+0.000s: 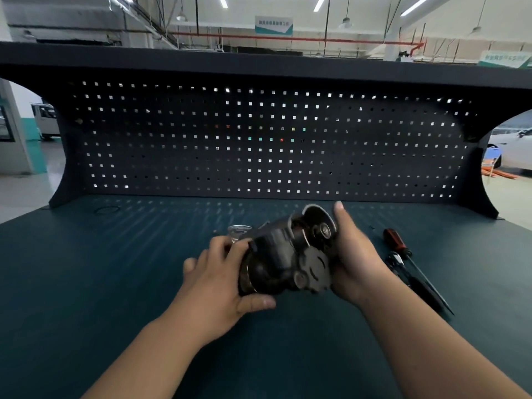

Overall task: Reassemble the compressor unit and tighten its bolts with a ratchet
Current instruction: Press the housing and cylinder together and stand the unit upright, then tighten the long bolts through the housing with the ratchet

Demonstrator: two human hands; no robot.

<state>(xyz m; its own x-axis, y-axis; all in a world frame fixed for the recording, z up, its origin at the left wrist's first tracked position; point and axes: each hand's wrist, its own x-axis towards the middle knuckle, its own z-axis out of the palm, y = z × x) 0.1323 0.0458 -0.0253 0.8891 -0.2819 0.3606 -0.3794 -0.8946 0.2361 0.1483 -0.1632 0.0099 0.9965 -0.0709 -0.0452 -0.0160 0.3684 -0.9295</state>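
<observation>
Fingers (230, 250) of left hand (214, 279) curled over the top of the compressor unit (276, 260), thumb pressed under its near end. Fingers (341, 216) of right hand (355, 263) wrapped round the other side, one tip poking up past the round wheel (319, 226). Both grasping, not loose. Seems lifted a bit off the counter (115, 269), right in the middle, tipped: wheel end toward 1 o'clock, fat end toward 7 o'clock.

Looks like the putting-together step: turning the lump to check or line up its parts. No bolt work yet, by the look of it. Next, most likely: set down flat, keep steady with one hand, reach to 3 o'clock for a tool.

Dark metal, heavy-looking, brown and greasy in spots. Round like a fat can, with bumpy ears on the front plate. Blurry, so small parts hard to tell. Wheel smooth on its rim, grey hub in the middle.

At 3 o'clock from the unit: screwdriver (395, 240) with red and black handle and long thin shaft, lying flat. Just beside it, another dark long tool (426, 289), maybe the ratchet, too dim to tell. At 11 o'clock, close behind the left fingers: small clear cup (237, 230), see-through. Far off at 10 o'clock: thin black ring (107, 210), flat on the counter. Counter dark green and dull. At 12 o'clock, behind it all: black board (259, 139) full of little square holes.
</observation>
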